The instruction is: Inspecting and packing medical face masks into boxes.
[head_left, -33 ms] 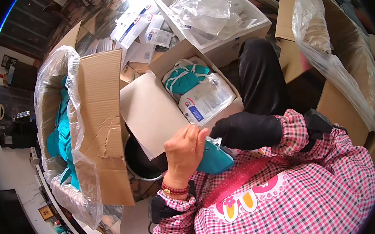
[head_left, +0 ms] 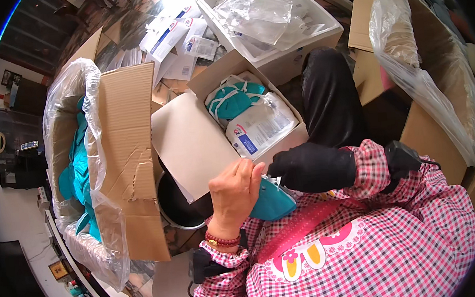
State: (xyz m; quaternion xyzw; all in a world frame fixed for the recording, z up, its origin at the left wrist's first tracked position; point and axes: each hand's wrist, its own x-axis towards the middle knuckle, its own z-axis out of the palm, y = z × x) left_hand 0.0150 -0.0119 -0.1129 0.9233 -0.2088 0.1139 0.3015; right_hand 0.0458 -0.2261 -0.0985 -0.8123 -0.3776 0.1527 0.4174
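A teal cup-shaped face mask (head_left: 273,201) hangs between my two hands, just above my lap. My bare left hand (head_left: 235,192) is closed at its left edge, with the thumb and bent fingers pressed together. On the other side my right hand (head_left: 301,168), in a black glove, is closed at the mask's upper edge, where a bit of white shows; its fingertips are mostly hidden. Just beyond my hands stands an open carton (head_left: 295,139) with its pale flap (head_left: 195,146) folded out. In it lie a teal mask with white straps (head_left: 235,103) and white printed packets (head_left: 262,125).
At left, a plastic-lined cardboard box (head_left: 129,157) holds teal masks (head_left: 80,166). A white bin (head_left: 247,55) of clear plastic bags stands at the back, beside loose white packets (head_left: 165,42). Another plastic-lined box (head_left: 439,93) is at right. A dark bucket (head_left: 180,203) sits under the flap.
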